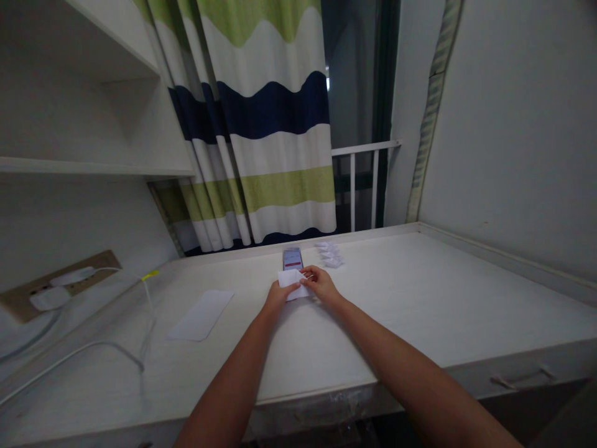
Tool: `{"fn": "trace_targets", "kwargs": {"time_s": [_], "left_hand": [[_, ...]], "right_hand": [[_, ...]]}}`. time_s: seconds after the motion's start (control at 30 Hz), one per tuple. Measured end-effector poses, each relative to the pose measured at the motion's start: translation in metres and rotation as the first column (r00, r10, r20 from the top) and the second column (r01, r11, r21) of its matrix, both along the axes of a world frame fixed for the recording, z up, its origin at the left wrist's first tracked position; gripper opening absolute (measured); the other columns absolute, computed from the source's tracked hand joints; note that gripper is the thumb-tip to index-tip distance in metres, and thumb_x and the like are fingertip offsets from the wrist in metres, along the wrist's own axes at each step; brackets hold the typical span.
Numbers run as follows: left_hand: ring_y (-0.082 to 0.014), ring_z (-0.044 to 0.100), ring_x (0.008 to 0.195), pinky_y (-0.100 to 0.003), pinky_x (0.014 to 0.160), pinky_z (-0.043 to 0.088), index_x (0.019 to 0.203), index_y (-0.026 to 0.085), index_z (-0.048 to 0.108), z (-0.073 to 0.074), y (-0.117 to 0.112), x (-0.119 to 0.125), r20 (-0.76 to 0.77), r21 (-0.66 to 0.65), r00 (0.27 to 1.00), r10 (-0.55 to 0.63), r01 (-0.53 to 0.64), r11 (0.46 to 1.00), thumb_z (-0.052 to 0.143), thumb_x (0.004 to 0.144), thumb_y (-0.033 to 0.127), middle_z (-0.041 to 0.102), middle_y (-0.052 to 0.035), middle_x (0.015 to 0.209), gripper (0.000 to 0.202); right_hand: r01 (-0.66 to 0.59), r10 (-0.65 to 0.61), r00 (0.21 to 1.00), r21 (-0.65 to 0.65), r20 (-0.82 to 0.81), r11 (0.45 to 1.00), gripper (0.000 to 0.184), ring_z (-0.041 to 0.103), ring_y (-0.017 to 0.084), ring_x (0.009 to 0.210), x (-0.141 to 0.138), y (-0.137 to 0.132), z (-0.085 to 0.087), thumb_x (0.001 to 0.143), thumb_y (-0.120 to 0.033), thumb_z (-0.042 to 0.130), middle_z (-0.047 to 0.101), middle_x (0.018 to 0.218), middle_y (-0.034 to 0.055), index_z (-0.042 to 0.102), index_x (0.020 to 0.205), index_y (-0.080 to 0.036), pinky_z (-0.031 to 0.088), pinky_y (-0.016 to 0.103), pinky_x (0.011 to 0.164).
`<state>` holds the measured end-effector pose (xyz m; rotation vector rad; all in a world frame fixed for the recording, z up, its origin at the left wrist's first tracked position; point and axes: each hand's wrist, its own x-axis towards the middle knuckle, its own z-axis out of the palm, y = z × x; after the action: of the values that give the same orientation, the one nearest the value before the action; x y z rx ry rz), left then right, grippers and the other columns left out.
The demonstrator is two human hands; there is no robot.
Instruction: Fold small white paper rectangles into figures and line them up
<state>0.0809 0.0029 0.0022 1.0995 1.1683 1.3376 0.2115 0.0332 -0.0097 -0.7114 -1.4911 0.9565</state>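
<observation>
Both my hands hold one small piece of white paper point(291, 278) above the middle of the desk. My left hand point(278, 294) pinches its left and lower side, thumb on top. From the right, my right hand point(321, 285) has thumb and fingers closed on the paper's right edge. Just beyond the paper lies a phone point(292, 258) with a lit screen, its lower part hidden behind the paper. Several folded white paper pieces point(330, 254) sit in a row to the right of the phone. A flat white sheet point(201, 315) lies to the left of my hands.
The white desk point(443, 292) ends at a wall on the right and a striped curtain point(280, 112) at the back. On the left, chargers point(51, 297) are plugged into a power strip, with white cables point(102, 343) trailing over the desk. A shelf point(93, 167) overhangs the left side.
</observation>
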Motion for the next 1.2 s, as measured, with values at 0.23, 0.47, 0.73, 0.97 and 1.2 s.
{"fn": "trace_targets", "kwargs": {"time_s": [0.23,0.47,0.73,0.97,1.2], "left_hand": [[-0.0215,0.062,0.075,-0.030,0.071,0.047,0.081,0.010,0.066,-0.0040,0.0066,-0.0037,-0.107,0.096,0.993,0.045,-0.035,0.995,0.073,0.047,0.019,0.068,-0.0086,0.080,0.036],[-0.0224,0.062,0.074,-0.031,0.070,0.047,0.079,0.010,0.066,0.0010,0.0006,-0.0002,-0.191,0.069,0.981,0.033,-0.020,0.997,0.073,0.046,0.014,0.068,-0.0090,0.079,0.033],[-0.0212,0.062,0.071,-0.030,0.068,0.046,0.076,0.011,0.066,0.0002,0.0014,-0.0010,-0.244,0.083,0.970,-0.010,0.031,0.996,0.072,0.046,0.011,0.068,-0.0072,0.074,0.031],[-0.0206,0.062,0.070,-0.029,0.066,0.046,0.078,0.011,0.066,-0.0016,0.0006,-0.0020,-0.229,0.086,0.973,-0.037,0.058,0.995,0.072,0.047,0.013,0.068,-0.0069,0.075,0.032],[-0.0196,0.061,0.068,-0.029,0.067,0.046,0.073,0.013,0.066,0.0016,0.0008,0.0004,-0.256,0.060,0.964,-0.069,0.087,0.994,0.070,0.047,0.008,0.068,-0.0046,0.072,0.026]], "right_hand": [[-0.028,0.026,0.999,-0.071,-0.027,0.997,0.023,0.046,0.008,0.052,-0.0009,0.0055,-0.0037,0.056,-0.028,0.063,0.054,0.059,-0.0025,0.060,0.076,-0.015,0.037,0.022,0.052],[-0.012,0.007,0.999,-0.102,-0.044,0.995,0.019,0.049,0.010,0.053,0.0000,0.0072,-0.0030,0.056,-0.032,0.063,0.057,0.059,-0.0006,0.058,0.063,-0.015,0.037,0.024,0.055],[0.025,-0.025,1.000,-0.052,-0.001,0.998,0.014,0.044,0.009,0.050,0.0013,0.0041,-0.0026,0.057,-0.028,0.059,0.051,0.053,-0.0033,0.053,0.058,-0.016,0.033,0.022,0.051],[0.022,-0.022,1.000,-0.075,0.001,0.997,0.014,0.044,0.009,0.051,0.0012,0.0059,-0.0026,0.058,-0.029,0.056,0.052,0.054,-0.0029,0.054,0.061,-0.016,0.032,0.022,0.051],[0.055,-0.056,0.998,-0.093,-0.001,0.994,0.007,0.040,0.008,0.047,0.0007,0.0032,0.0006,0.057,-0.023,0.053,0.047,0.049,-0.0044,0.052,0.057,-0.017,0.030,0.021,0.047]]}}
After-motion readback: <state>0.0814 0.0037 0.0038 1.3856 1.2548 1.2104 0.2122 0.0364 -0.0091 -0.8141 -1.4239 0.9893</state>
